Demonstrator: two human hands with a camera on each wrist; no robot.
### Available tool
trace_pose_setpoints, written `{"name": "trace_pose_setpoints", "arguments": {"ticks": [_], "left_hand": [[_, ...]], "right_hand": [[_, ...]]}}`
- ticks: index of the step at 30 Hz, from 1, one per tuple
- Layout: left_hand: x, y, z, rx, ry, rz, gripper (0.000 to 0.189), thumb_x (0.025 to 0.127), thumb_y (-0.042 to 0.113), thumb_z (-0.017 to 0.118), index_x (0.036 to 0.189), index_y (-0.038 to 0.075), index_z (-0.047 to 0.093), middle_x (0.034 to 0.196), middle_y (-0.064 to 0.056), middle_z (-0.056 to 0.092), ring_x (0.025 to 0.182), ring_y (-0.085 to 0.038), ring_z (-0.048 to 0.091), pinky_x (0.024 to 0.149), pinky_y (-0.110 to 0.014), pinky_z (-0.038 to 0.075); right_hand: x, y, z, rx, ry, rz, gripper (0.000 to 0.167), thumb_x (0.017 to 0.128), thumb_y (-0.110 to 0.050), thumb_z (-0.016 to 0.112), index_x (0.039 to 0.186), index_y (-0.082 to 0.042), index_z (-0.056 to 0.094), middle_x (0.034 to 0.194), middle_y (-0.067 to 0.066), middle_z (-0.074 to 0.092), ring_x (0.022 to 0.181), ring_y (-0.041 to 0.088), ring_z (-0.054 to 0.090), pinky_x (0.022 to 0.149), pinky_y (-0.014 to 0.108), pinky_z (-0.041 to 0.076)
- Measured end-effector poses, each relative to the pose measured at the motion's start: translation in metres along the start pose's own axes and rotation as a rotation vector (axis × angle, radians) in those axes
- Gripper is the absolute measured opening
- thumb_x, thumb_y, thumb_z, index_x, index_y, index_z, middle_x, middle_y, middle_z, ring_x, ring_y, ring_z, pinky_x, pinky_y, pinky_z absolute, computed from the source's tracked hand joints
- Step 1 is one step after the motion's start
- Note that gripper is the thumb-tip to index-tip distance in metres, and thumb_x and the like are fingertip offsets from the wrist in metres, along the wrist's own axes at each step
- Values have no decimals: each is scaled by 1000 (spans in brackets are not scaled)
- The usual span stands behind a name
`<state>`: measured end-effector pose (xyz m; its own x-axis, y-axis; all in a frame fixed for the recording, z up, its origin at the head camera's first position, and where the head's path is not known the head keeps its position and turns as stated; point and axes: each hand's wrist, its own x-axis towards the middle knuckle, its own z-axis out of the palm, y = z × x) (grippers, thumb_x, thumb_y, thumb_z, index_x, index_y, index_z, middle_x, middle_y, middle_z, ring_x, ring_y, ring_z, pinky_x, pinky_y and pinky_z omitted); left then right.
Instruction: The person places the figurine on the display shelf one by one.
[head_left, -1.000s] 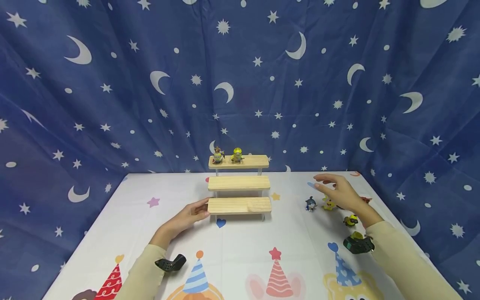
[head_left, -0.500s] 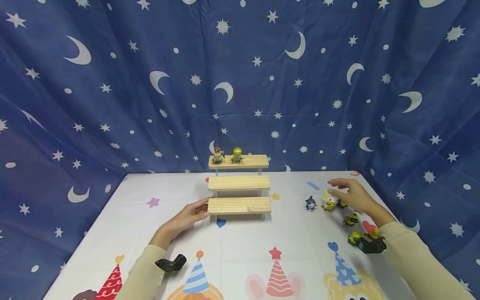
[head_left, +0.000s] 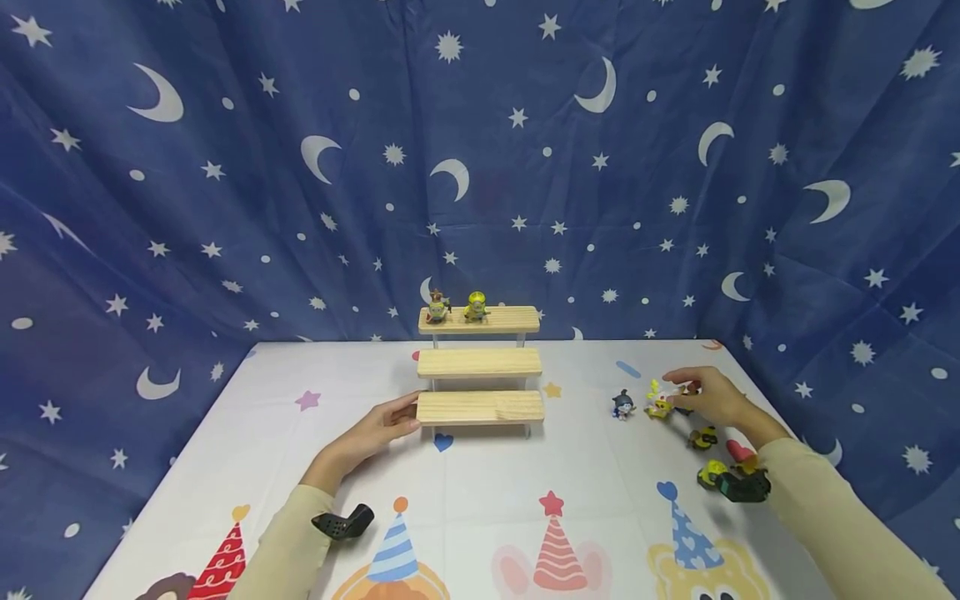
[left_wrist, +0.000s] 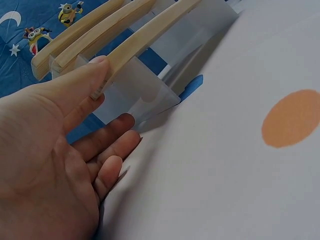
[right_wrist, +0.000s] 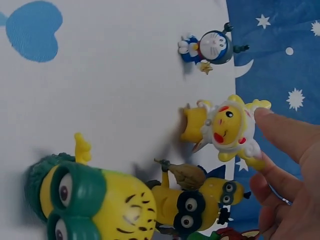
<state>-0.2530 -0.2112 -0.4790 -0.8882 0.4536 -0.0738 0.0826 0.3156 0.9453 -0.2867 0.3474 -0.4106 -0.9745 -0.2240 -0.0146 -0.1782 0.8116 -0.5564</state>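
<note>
The right hand point(head_left: 705, 396) is reaching over the desk point(head_left: 585, 467), and its fingers point(right_wrist: 287, 131) are pinching a Pikachu figurine point(right_wrist: 227, 125) from above: one tip is touching an ear at one side of the white hood, another is meeting the ear at the opposite side, so the yellow face is lying between and just below the tips. How firmly they are pressing, I cannot tell. The figurine is standing upright, its feet apparently resting on the desk. Just beside it, on the side toward the stand, a Doraemon figurine point(head_left: 622, 405) is standing apart from the fingers. Under the hand and toward the wrist, more figures are crowding — a minion figurine with dark goggles point(right_wrist: 187, 207) and a green-goggled minion figurine point(right_wrist: 100, 200) among them, some partly hidden by one another. Well away, the left hand point(head_left: 378, 427) is gripping the near left end of a three-tier wooden stand point(head_left: 480, 362): the thumb is lying on the lowest plank, a finger is curling below it, and the remaining fingers are hanging loosely bent beside the clear support. On the top tier, a crowned minion figurine point(head_left: 437, 308) and a yellow-capped minion figurine point(head_left: 476, 307) are standing side by side, a small gap separating them.
</note>
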Motion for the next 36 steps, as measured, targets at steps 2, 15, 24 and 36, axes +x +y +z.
{"name": "trace_pose_setpoints", "arguments": {"ticks": [2,15,24,36], "left_hand": [[1,0,0,6,5,0,70,104,27,58,161,5,24,158,-24,41,144,-40,43,122,-56,31],[1,-1,0,1,-6,18,68,104,26,57,161,5,25,157,-24,42,144,-40,43,122,-57,30],[2,0,-1,-1,-2,23,69,104,25,58,161,5,24,158,-24,41,144,-40,44,122,-56,31],[1,-1,0,10,7,-13,71,103,30,59,161,7,25,159,-23,41,146,-39,42,123,-56,30]], "right_hand": [[1,2,1,-5,-7,7,44,91,-8,72,130,8,62,120,31,63,82,23,49,56,25,41],[8,5,1,-135,-22,35,35,88,-9,75,120,3,70,110,21,69,82,22,50,62,30,39],[14,-1,1,-176,-26,-8,37,84,-9,79,118,3,71,116,23,70,85,24,54,69,33,42],[18,-7,4,-152,-66,6,38,86,-2,76,121,8,68,128,31,63,106,41,59,92,54,54]]}}
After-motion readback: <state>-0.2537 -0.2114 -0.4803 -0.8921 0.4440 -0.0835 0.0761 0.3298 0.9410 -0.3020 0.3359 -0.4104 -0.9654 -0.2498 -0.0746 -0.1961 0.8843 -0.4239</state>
